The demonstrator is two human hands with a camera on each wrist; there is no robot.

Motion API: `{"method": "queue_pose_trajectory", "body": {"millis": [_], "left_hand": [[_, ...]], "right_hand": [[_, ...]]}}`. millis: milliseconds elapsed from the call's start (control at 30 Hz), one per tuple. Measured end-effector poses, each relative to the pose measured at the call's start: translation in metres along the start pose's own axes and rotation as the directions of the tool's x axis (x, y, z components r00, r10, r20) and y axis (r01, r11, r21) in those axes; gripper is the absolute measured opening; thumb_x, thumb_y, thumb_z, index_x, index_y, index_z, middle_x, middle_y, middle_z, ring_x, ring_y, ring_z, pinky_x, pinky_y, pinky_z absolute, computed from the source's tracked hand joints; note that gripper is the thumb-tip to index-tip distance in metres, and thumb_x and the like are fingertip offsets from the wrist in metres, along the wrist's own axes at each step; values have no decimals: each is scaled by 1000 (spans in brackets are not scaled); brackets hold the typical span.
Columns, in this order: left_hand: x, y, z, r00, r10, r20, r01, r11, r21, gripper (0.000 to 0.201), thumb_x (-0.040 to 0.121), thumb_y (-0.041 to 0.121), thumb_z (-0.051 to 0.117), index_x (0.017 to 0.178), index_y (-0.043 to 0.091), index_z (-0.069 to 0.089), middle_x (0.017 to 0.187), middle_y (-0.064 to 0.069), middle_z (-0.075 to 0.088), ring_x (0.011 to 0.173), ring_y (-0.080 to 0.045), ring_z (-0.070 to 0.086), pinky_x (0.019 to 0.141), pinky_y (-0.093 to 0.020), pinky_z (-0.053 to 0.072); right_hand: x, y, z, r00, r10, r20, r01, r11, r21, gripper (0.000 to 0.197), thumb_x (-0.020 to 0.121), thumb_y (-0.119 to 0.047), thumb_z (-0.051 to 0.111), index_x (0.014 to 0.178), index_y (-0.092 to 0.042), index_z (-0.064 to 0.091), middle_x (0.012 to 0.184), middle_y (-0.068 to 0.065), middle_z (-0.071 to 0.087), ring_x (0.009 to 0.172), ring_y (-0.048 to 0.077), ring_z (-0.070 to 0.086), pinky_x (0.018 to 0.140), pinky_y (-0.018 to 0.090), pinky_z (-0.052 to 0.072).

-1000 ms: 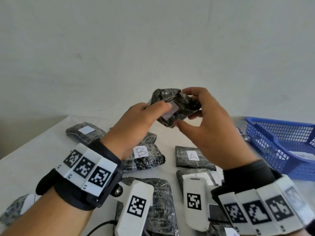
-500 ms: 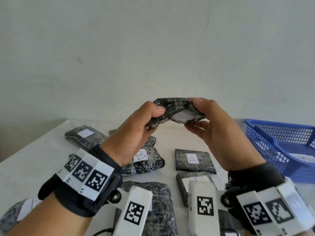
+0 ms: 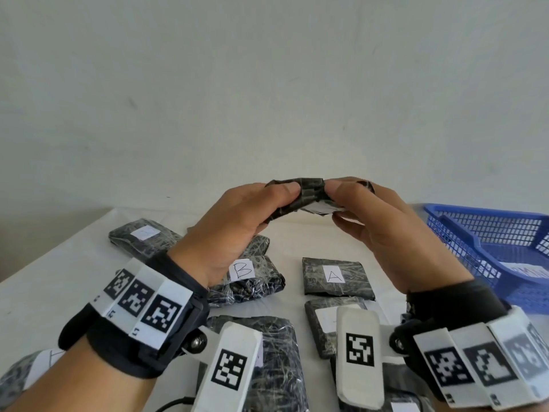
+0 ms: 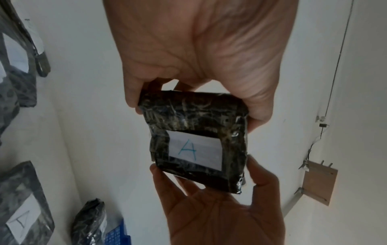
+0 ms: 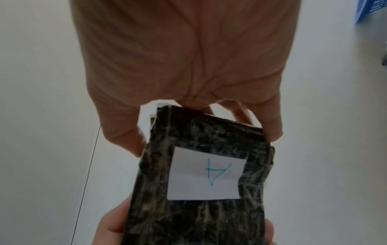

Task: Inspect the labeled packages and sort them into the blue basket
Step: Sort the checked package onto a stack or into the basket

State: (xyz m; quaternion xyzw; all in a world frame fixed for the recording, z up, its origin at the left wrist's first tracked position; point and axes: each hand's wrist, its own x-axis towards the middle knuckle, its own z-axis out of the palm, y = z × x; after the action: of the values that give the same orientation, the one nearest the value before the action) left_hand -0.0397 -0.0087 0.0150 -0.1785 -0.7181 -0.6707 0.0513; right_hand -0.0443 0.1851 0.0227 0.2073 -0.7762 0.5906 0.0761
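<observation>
Both hands hold one dark wrapped package (image 3: 309, 194) up above the table, nearly flat, its white label facing down. My left hand (image 3: 243, 221) pinches its left end and my right hand (image 3: 365, 212) pinches its right end. In the left wrist view the package (image 4: 194, 132) shows a white label with a blue "A" (image 4: 188, 150). The right wrist view shows the same package (image 5: 201, 190) and label (image 5: 217, 174) from the other end. The blue basket (image 3: 505, 248) stands at the right edge of the table.
Several wrapped packages lie on the white table (image 3: 59, 278) below the hands: one labelled "B" (image 3: 243, 270), one labelled "A" (image 3: 335, 276), one at the far left (image 3: 142, 236), others near the front edge. A white wall stands behind the table.
The package was tilted up on edge with its label toward me; both hands have turned it flat and lowered it a little, label now underneath.
</observation>
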Motion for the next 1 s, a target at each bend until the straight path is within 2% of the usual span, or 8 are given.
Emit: {"method": "queue_pose_trajectory", "body": {"millis": [133,233,300,367,500,700,867,1000], "left_hand": [[-2,1,3,999,38,1,-38,998,42,36,77,53,69,98,26,81,102,-2,78,103,-9,69,106,-38,47],[-1,-1,3,998,48,-31,-46,998,54,62,67,58,70,104,8,74,108,-24,69,103,-19,63,112,-56,40],[1,-3,1,999,41,-26,-40,998,40,68,65,58,71,107,5,72,101,-11,66,102,-18,59,110,-54,42],[2,-5,0,999,41,-28,-41,999,23,66,65,59,71,105,6,73,101,-3,66,102,-15,59,109,-53,41],[1,-5,-2,998,51,-22,-50,998,40,62,70,59,68,106,8,74,107,-22,68,104,-27,61,117,-63,33],[-1,-3,-9,1000,15,-9,-15,999,-41,35,66,59,66,87,36,83,96,9,71,105,-9,61,117,-51,42],[0,-6,-10,1000,7,-22,-8,999,-53,41,66,61,66,89,29,81,99,-1,63,102,-16,57,117,-50,42],[2,-8,-8,1000,27,0,-27,999,19,60,66,58,68,99,7,71,99,-5,55,97,-18,48,113,-55,38]], "right_hand": [[5,4,2,999,13,-37,-16,998,-65,78,66,-69,70,103,0,68,87,21,63,83,22,58,99,59,54],[7,5,2,997,-9,-76,5,999,-48,67,65,-66,71,97,-7,75,74,9,60,74,26,56,84,49,52],[6,4,2,997,-1,-84,-4,998,-55,63,65,-69,72,96,-14,78,72,5,61,74,25,57,82,49,53],[7,4,1,997,10,-82,-15,998,-64,62,67,-71,72,95,-16,79,75,3,59,77,20,55,92,59,57],[4,3,-2,999,-4,-34,3,1000,-27,54,72,-66,68,101,-22,79,109,32,65,112,52,61,104,74,43],[7,11,-9,999,-51,-20,53,994,99,48,74,-51,58,93,-10,75,111,10,78,119,27,68,111,45,51],[10,14,-8,999,-47,-27,50,989,136,43,79,-41,57,93,-2,69,112,19,74,118,34,67,108,46,53],[14,17,-6,999,-27,-38,33,986,164,43,83,-31,50,89,11,61,112,31,66,120,42,60,108,47,54]]}}
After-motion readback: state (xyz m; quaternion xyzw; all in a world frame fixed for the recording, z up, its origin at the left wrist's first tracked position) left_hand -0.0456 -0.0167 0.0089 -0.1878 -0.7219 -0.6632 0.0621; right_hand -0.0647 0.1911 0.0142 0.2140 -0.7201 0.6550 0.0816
